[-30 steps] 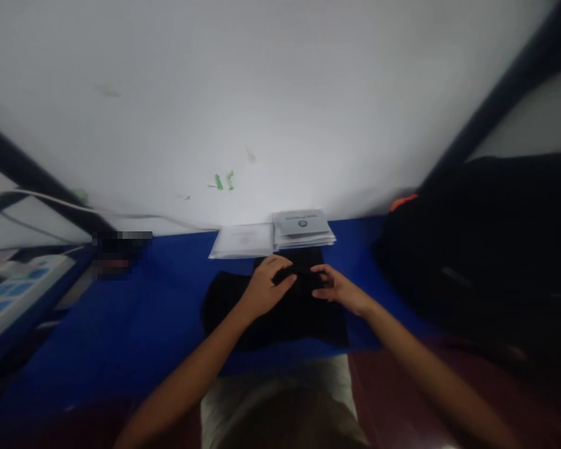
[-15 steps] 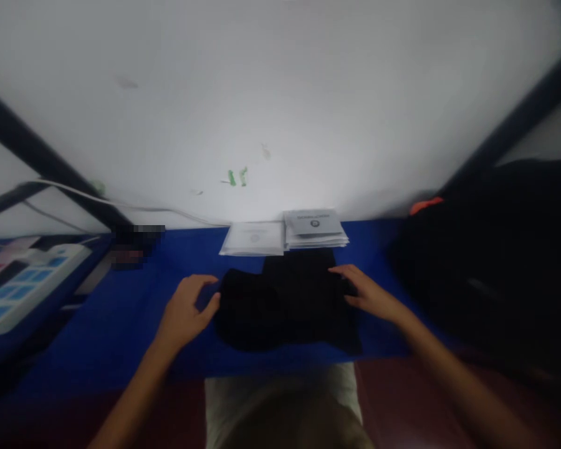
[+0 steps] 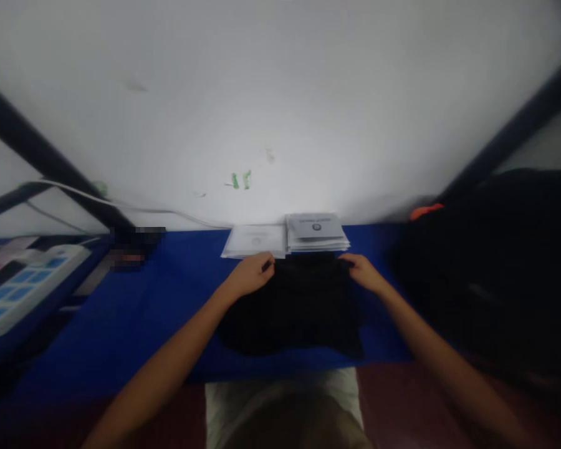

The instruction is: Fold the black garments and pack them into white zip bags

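Observation:
A piece of black cloth [image 3: 303,312], which looks like a garment, lies on the blue table surface [image 3: 140,312] in front of me. My left hand [image 3: 255,272] pinches its far edge near the left corner. At the far right corner, my right hand [image 3: 361,270] has its fingers closed on the same cloth. The cloth's near part lies on the table, and its folds are too dark to make out.
Behind the cloth, against the wall, sit a stack of printed white packets [image 3: 318,232] and a flatter white pile [image 3: 255,240]. A big black heap [image 3: 490,268] takes up the right. Far left is a white power strip [image 3: 32,287].
My left hand has moved right and away from me to the cloth's far edge. My right hand has shifted slightly to the far right corner. Both have closed on the cloth.

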